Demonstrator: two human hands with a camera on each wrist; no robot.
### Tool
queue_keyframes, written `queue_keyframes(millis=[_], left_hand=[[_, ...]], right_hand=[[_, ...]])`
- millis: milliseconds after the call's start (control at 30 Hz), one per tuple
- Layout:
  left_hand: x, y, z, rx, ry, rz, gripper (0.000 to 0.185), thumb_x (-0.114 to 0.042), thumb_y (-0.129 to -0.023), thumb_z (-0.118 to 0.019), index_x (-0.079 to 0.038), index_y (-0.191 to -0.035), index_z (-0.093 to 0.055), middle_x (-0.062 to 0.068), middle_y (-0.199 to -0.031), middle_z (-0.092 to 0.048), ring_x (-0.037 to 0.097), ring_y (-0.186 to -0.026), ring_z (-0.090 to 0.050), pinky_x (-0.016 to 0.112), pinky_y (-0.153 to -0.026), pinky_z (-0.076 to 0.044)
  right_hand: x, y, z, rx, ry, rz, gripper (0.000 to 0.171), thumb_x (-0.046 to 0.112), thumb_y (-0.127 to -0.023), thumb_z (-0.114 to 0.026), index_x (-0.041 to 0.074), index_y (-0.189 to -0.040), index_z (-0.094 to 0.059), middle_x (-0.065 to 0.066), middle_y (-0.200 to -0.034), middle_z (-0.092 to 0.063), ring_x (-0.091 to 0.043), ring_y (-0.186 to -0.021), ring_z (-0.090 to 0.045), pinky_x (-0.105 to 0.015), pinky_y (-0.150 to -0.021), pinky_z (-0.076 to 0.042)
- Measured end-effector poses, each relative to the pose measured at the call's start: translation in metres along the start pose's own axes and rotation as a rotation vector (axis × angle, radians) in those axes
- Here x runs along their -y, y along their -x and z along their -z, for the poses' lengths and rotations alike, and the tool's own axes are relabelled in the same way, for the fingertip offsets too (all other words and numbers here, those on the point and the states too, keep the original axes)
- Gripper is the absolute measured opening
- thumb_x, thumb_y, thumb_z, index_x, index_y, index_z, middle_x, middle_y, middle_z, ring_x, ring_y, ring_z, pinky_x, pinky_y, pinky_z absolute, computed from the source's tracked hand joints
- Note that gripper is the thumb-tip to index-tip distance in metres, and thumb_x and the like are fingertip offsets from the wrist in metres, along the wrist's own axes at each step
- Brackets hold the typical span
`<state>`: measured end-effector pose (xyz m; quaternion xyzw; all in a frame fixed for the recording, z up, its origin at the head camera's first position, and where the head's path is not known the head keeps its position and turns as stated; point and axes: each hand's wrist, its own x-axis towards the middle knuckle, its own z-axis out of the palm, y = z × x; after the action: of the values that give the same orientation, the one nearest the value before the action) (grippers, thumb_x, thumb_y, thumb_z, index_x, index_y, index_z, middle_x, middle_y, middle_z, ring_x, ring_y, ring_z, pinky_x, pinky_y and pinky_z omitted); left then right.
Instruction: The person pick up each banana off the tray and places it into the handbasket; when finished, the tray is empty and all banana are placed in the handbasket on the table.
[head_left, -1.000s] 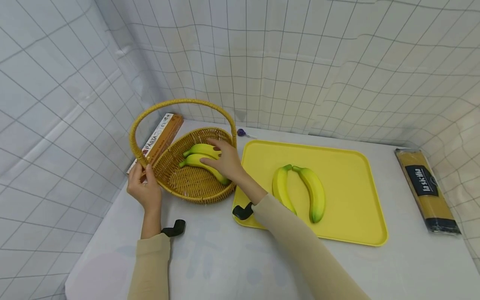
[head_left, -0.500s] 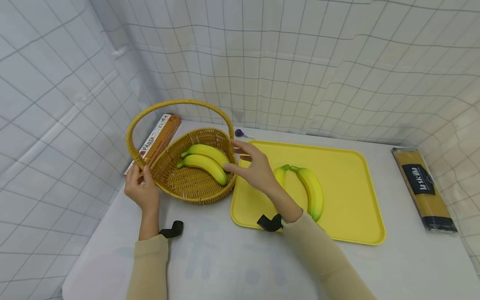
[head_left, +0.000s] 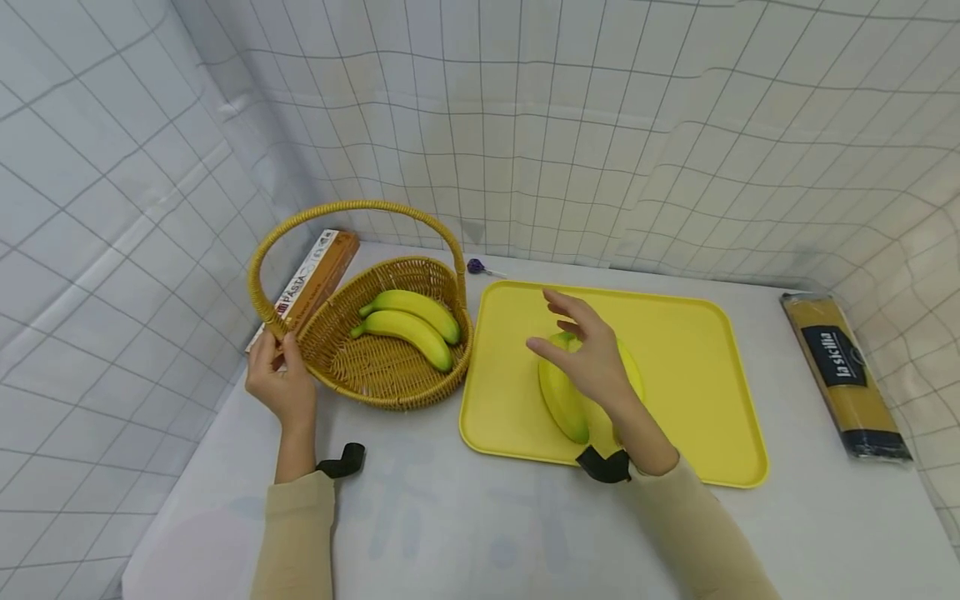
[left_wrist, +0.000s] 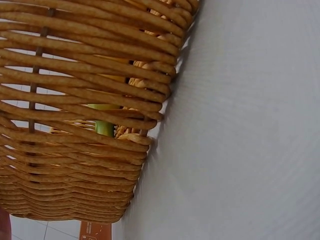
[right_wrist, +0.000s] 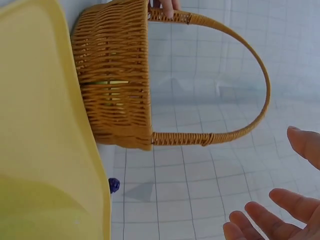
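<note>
A wicker basket with a tall hoop handle stands on the left, and two bananas lie side by side in it. My left hand pinches the foot of the handle at the basket's left rim. Over the yellow tray hovers my right hand, fingers spread and holding nothing. Beneath it on the tray lie two more bananas, partly hidden by the hand and wrist. In the right wrist view, the fingers are apart from everything. The left wrist view is mostly filled by the basket's woven side.
Behind the basket on the left lies an orange and white pasta box. A purple lollipop sits between the basket and the back wall. Far right is a packet of spaghetti. Grid-patterned cloth walls enclose the back and sides.
My right hand has let go of a banana in the basket, drawn out and moved right over the tray. My left hand keeps its hold on the handle.
</note>
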<state>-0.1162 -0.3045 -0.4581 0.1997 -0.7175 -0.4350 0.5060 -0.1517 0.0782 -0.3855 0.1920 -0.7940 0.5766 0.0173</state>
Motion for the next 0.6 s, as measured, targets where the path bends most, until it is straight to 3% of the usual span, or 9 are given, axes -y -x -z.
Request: queue_keyframes(millis=[200,433,600], left_hand=[[-0.003,0.001,-0.001,-0.001,0.0,0.008,0.026,-0.014,-0.094,-0.062,-0.006,-0.117,-0.072,0.013,-0.113,-0.069,-0.007,-0.09,-0.055,0.011,-0.075,-0.046],[-0.011,0.002,-0.003,-0.024,0.004,-0.02,0.026,-0.003,-0.093,-0.059,0.005,-0.116,-0.069,0.026,-0.112,-0.066,-0.009,-0.087,-0.052,0.006,-0.072,-0.041],[-0.01,0.002,-0.002,-0.018,-0.009,0.005,0.027,-0.01,-0.094,-0.061,-0.004,-0.118,-0.071,0.016,-0.113,-0.069,-0.009,-0.088,-0.053,0.008,-0.073,-0.044]], right_hand=[[-0.012,0.018,0.028,-0.094,0.055,-0.017,0.062,0.013,-0.085,-0.076,0.013,-0.142,-0.051,-0.009,-0.143,-0.051,-0.028,-0.131,-0.046,-0.048,-0.107,-0.041],[-0.027,0.035,0.056,-0.198,0.121,-0.011,0.064,0.006,-0.083,-0.075,0.011,-0.143,-0.05,-0.012,-0.141,-0.052,-0.032,-0.129,-0.046,-0.051,-0.104,-0.04],[-0.04,0.045,0.072,-0.229,0.175,-0.057,0.067,0.009,-0.084,-0.075,0.012,-0.145,-0.047,-0.015,-0.145,-0.047,-0.034,-0.131,-0.044,-0.055,-0.105,-0.038]])
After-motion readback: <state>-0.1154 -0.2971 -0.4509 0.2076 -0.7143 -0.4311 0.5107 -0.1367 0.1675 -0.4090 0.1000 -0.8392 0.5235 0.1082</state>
